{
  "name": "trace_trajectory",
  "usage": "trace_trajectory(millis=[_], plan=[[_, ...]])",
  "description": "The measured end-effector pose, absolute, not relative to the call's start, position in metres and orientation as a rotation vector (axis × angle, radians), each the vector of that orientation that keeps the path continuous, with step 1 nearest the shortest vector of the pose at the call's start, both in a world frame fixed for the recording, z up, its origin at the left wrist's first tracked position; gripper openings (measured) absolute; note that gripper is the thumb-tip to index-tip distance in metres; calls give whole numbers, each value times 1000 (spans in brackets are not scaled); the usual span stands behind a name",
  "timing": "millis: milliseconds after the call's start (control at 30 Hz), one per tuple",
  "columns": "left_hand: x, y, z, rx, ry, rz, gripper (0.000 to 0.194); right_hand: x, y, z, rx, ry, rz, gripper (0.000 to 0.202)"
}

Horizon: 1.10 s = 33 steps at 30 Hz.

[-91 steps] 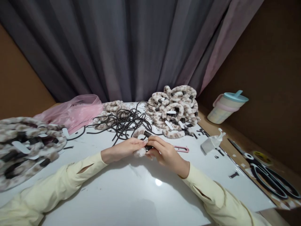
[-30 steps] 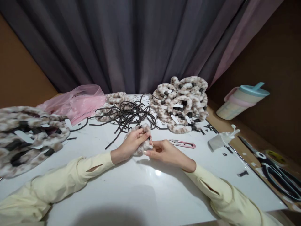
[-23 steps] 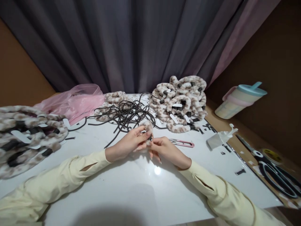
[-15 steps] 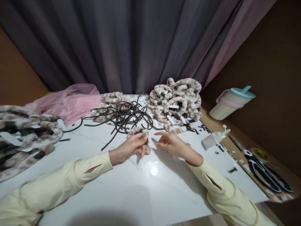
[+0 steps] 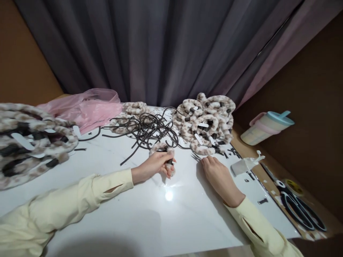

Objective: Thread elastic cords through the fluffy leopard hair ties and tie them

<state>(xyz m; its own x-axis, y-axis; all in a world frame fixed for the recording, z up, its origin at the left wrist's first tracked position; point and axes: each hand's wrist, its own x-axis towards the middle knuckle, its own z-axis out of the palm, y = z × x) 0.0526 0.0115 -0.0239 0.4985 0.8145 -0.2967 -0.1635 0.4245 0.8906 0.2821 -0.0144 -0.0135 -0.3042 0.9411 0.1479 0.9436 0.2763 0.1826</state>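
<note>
My left hand (image 5: 158,164) is closed around a fluffy ring (image 5: 158,147), white with brown spots, near the middle of the table. A dark section of the ring shows beside my fingertips; the rest is hidden by the hand. To the right, my right hand (image 5: 218,175) rests low over the table, its fingers closed on tweezers (image 5: 197,156). Two thin points stick out toward the upper left; the rest of the tool is covered. Just beyond the left hand lies a tangle of dark cord (image 5: 152,128).
Fluffy rings with white tags are piled at the left (image 5: 64,142) and back right (image 5: 209,119). A pink plastic bag (image 5: 91,107) lies at the back. On the right are a white glue bottle (image 5: 242,166), large scissors (image 5: 297,210), yellow tape (image 5: 294,186), cord scraps and a cup (image 5: 264,128).
My right hand has moved right, away from the ring, and closed on the tweezers. My left hand keeps its hold on the ring. The view has shifted slightly.
</note>
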Motion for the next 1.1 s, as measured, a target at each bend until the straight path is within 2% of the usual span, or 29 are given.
trace_trajectory(millis=[167, 267, 533, 1100], plan=[[52, 12, -23, 890, 866, 690, 24, 261, -39, 6, -1585, -2130, 416, 19], [52, 11, -23, 895, 859, 695, 22, 236, -58, 8, -1445, -2070, 570, 22], [52, 10, -19, 933, 842, 696, 18, 209, -63, -11, -1578, -2071, 447, 41], [51, 10, -22, 909, 827, 708, 23, 212, -61, -13, -1494, -2019, 275, 40]])
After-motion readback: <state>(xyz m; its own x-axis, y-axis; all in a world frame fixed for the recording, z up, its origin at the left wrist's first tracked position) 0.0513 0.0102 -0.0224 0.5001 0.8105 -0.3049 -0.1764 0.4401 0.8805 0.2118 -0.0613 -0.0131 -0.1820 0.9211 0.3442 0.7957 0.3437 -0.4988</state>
